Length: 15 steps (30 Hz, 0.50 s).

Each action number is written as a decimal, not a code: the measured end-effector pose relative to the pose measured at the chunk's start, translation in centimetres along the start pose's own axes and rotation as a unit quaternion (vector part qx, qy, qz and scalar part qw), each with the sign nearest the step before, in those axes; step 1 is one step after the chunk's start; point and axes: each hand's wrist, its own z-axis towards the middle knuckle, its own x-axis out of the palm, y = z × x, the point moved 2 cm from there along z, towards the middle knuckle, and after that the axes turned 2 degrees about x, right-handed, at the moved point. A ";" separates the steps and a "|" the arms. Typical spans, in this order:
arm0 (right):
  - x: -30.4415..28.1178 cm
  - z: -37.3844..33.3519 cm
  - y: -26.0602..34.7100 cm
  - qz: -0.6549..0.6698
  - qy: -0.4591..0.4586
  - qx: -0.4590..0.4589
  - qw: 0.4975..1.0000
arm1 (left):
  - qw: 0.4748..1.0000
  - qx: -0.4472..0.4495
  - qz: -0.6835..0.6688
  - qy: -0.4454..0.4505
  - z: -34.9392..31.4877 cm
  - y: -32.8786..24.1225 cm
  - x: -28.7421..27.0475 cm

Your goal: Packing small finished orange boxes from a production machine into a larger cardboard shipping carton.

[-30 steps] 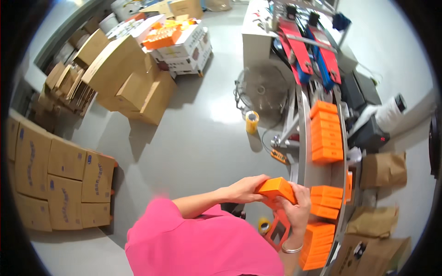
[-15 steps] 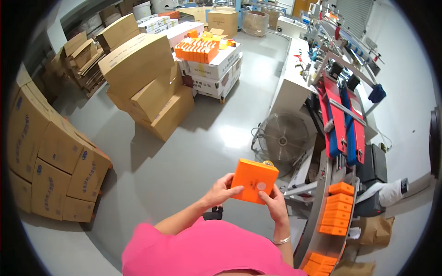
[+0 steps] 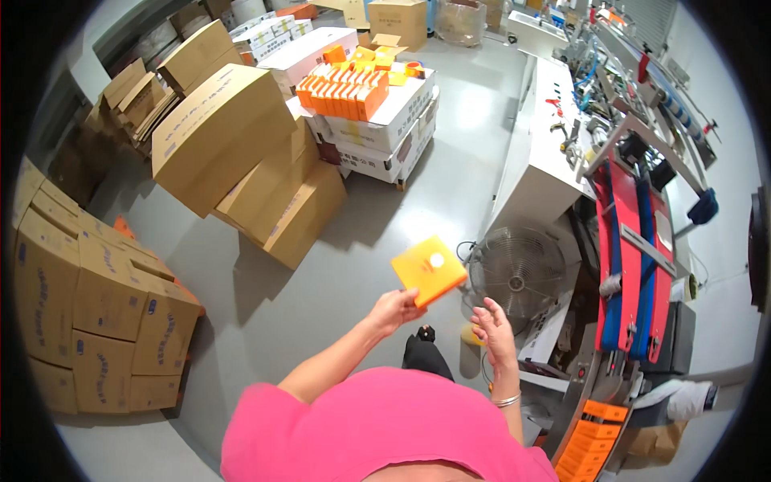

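Observation:
A flat, square orange box [image 3: 428,270] with a round white sticker is in my left hand [image 3: 394,312], which grips it by its near corner. It is held tilted out in front of me, over the grey floor. To the right of the box, my right hand [image 3: 495,329] is lifted with its fingers apart and nothing in it. A bracelet sits on that wrist. Beyond my hands, a row of similar orange boxes [image 3: 341,94] stands on stacked white cartons [image 3: 401,112].
Large brown cartons [image 3: 221,128] are piled ahead on the left, with another stack [image 3: 108,297] at far left. A floor fan [image 3: 516,269] stands right, below a white workbench [image 3: 540,161]. Beside me runs a red-and-blue belt machine [image 3: 634,265] with more orange boxes [image 3: 593,442] in its chute.
My right hand has let go of the orange box and moved off to the right. The left hand now holds it alone, turned and further out. My view has shifted forward.

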 end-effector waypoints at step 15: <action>2.6 19.3 6.8 -0.094 -0.072 0.019 0.993 | 0.983 0.047 0.046 -0.172 37.1 -24.5 -3.7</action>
